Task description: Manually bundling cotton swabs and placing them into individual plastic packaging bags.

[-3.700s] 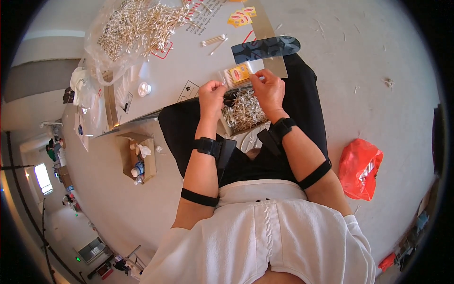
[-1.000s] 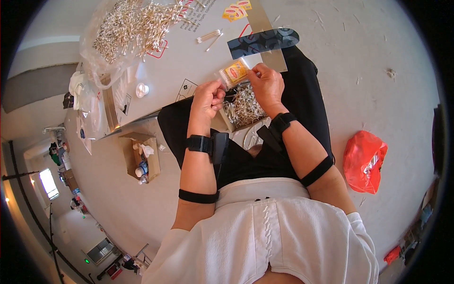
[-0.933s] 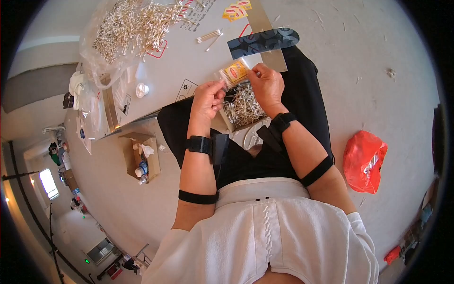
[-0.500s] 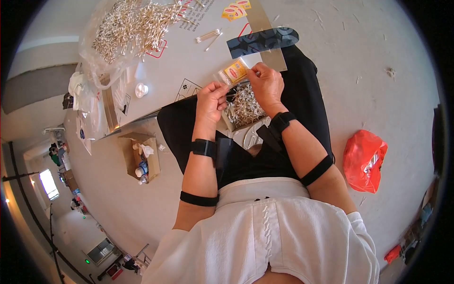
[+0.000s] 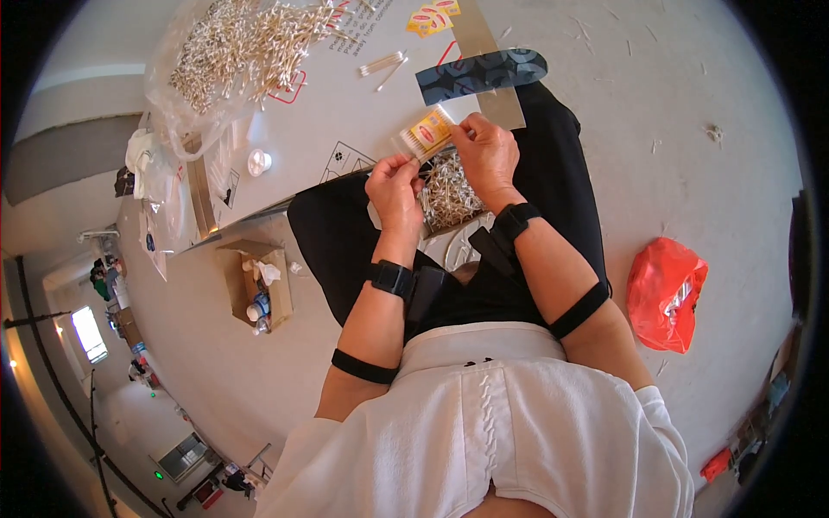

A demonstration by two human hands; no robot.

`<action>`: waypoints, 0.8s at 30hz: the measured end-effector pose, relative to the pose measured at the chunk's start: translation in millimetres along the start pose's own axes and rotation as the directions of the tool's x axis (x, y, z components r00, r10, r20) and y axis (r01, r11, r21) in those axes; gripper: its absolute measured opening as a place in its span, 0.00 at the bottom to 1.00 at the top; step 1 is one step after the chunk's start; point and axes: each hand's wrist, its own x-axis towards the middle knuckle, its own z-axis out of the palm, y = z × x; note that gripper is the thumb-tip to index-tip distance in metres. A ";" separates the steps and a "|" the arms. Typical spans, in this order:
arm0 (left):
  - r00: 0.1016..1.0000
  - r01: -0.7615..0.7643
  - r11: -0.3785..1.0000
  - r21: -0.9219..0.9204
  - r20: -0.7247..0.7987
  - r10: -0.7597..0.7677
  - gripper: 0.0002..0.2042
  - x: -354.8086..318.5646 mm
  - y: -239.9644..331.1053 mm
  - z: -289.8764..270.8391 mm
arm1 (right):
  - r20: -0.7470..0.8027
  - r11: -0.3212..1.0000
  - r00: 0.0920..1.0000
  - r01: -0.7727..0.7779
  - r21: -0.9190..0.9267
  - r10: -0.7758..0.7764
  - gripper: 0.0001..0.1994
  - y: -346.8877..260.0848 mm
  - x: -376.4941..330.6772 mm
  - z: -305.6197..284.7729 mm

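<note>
Between my hands is a clear packet of cotton swabs (image 5: 429, 129) with a yellow and red card in it, tilted at the table's near edge. My right hand (image 5: 488, 155) pinches its right side. My left hand (image 5: 395, 186) is closed, with fingertips pinched at the packet's lower left end. Just below, on my lap, a small box is filled with loose cotton swabs (image 5: 451, 194); my hands and wrists hide parts of its sides.
Beyond the packet lies a dark patterned strip (image 5: 484, 76). A few swabs (image 5: 382, 65) and yellow cards (image 5: 432, 17) rest on the table (image 5: 315, 121). At the far left is a plastic bag of swabs (image 5: 233, 56), near a white spool-like piece (image 5: 259, 161). A cardboard box (image 5: 229, 289) and red bag (image 5: 665, 293) stand on the floor.
My left hand has shifted a little to the right, along the packet's lower end, and its forearm has swung with it. My right hand and the packet are nearly still.
</note>
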 end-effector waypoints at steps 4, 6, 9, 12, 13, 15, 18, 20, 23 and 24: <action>0.991 0.131 0.991 0.000 0.006 -0.131 0.03 2.9 8.3 -0.3 | -0.009 1.000 1.000 0.016 -0.011 -0.016 0.10 0.9 0.1 0.5; 0.988 0.151 0.989 0.004 0.026 -0.151 0.03 5.0 11.0 -1.7 | -0.003 1.000 1.000 0.007 -0.012 -0.007 0.10 0.8 0.1 0.5; 0.978 0.200 0.980 0.024 0.057 -0.201 0.04 9.8 14.0 -4.8 | -0.011 1.000 1.000 0.013 -0.003 -0.013 0.10 1.0 0.0 0.6; 0.960 0.259 0.964 0.052 0.094 -0.263 0.04 15.3 18.4 -9.3 | -0.016 1.000 0.999 0.028 -0.004 -0.028 0.10 1.2 -0.1 1.1; 0.948 0.289 0.955 0.065 0.120 -0.295 0.03 17.3 19.4 -10.8 | -0.016 1.000 1.000 0.024 -0.016 -0.024 0.09 2.0 0.3 1.6; 0.939 0.314 0.947 0.066 0.128 -0.320 0.03 20.5 20.0 -13.1 | -0.015 0.999 1.000 0.019 -0.029 -0.020 0.07 2.7 0.3 2.0; 0.912 0.372 0.926 0.063 0.162 -0.377 0.02 26.0 21.9 -17.7 | -0.016 0.999 1.000 0.024 -0.029 -0.025 0.07 2.6 0.1 1.8; 0.894 0.404 0.913 0.058 0.188 -0.407 0.02 29.4 22.5 -20.8 | -0.010 0.999 1.000 0.028 -0.032 -0.028 0.07 2.3 0.1 1.7; 0.869 0.450 0.890 0.070 0.196 -0.454 0.01 32.6 23.8 -22.7 | -0.015 0.999 0.999 0.032 -0.004 -0.032 0.10 1.6 -0.3 1.2; 0.853 0.462 0.882 0.093 0.225 -0.470 0.01 33.7 24.5 -23.4 | -0.014 0.999 0.999 0.032 -0.004 -0.032 0.10 1.4 -0.6 1.1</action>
